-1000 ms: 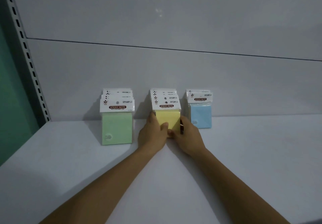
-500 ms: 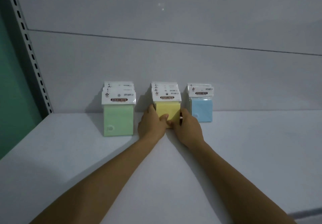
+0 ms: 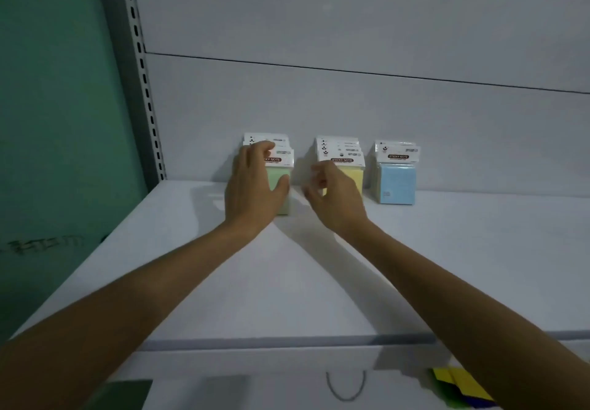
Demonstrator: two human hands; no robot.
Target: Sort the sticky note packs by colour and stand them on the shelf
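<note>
Packs of sticky notes stand in three colour groups at the back of the shelf, leaning on or just before the back panel: green packs on the left, yellow packs in the middle, blue packs on the right, each group apart from its neighbour.

We judge these packs light and fairly stiff through the pad. The film wrap looks slick, and the thin header cards on top will likely bend. The best hold is across the pad's two side edges, low down, not by the card, and a standing row will tip easily if nudged from the front.

Our left hand grips the green packs, fingers curled over the top of the cards and thumb pressed at the front pad's right edge.

Our right hand hangs in front of the yellow packs with fingers half curled. It is blurred, so we cannot tell whether it touches or holds one.

A slotted upright bounds the shelf on the left. Below the front lip, yellow and blue items show at lower right.
</note>
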